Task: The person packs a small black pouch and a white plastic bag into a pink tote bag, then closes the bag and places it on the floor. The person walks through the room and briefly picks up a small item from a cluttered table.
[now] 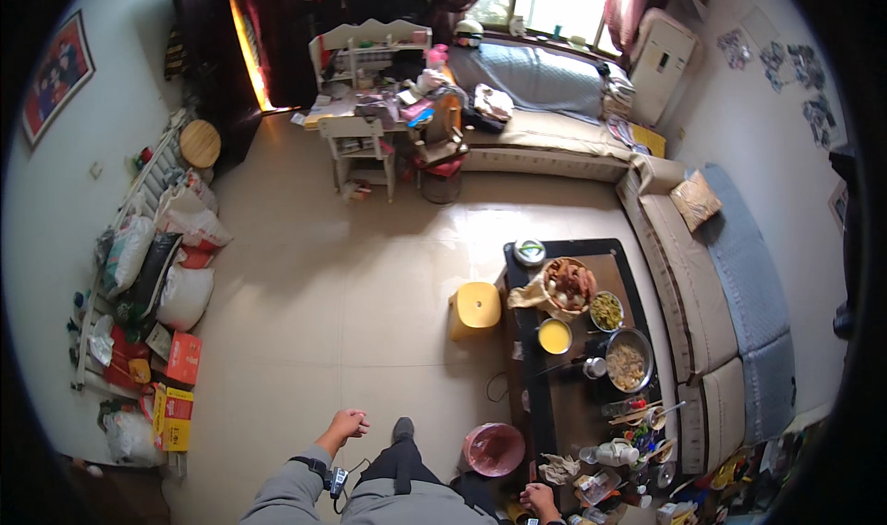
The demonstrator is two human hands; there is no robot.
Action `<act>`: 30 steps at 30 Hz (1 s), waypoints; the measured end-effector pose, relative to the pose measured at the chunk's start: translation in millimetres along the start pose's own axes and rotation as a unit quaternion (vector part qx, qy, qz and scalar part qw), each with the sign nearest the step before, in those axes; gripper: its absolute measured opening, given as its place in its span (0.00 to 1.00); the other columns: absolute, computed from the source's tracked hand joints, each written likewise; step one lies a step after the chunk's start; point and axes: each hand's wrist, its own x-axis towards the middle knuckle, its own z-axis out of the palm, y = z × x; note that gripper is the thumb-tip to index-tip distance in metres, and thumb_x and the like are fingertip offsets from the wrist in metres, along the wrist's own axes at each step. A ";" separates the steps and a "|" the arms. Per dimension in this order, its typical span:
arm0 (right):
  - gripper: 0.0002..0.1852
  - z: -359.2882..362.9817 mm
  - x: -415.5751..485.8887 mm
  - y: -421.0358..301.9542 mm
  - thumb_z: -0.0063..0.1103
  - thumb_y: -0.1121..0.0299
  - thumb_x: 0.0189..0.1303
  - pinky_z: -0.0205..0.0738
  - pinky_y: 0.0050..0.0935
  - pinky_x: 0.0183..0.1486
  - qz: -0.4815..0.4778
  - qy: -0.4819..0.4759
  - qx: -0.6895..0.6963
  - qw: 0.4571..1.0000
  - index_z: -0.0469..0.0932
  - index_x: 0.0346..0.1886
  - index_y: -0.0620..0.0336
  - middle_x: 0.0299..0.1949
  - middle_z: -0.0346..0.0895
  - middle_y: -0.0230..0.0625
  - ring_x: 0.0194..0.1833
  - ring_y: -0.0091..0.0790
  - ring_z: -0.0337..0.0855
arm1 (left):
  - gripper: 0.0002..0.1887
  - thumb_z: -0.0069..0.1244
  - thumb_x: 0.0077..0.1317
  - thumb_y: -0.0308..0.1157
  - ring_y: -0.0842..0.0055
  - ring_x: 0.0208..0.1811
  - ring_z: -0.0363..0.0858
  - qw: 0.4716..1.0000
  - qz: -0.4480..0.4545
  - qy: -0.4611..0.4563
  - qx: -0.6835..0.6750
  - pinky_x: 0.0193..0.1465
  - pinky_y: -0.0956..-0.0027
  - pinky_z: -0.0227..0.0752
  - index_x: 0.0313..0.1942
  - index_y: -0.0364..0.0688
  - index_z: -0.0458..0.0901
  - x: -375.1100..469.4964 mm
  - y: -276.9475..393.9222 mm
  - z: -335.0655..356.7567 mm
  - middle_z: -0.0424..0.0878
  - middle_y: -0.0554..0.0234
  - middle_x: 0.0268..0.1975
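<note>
My left hand (348, 424) hangs over the tiled floor, its fingers loosely curled in and no object visible in them. At the bottom edge my right hand (538, 499) is beside the near end of a low dark coffee table (546, 414); its fingers are bent, and whether they touch anything is unclear. A pink plastic waste bin (493, 449) stands between my legs and the table. Nearest my right hand on the tabletop are a crumpled cloth (558, 468) and a clear plastic container (599, 487).
A yellow plastic stool (475, 310) stands left of the table. Bowls, a food basket (571, 288) and a steel basin (629, 360) crowd the tabletop. A sofa (686, 303) runs along the right. Bags (186, 296) and boxes (172, 417) line the left wall; a desk (360, 109) stands ahead.
</note>
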 end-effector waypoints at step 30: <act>0.11 219.4 145.1 -401.0 0.61 0.70 0.67 0.85 0.32 0.37 -0.051 -0.149 -0.232 0.960 0.89 0.41 0.66 0.31 0.89 0.39 0.33 0.35 0.90 | 0.14 0.47 0.78 0.32 0.66 0.34 0.89 0.925 -0.082 0.212 -0.305 0.40 0.56 0.86 0.58 0.36 0.78 4.5 -60.9 -110.6 0.89 0.52 0.42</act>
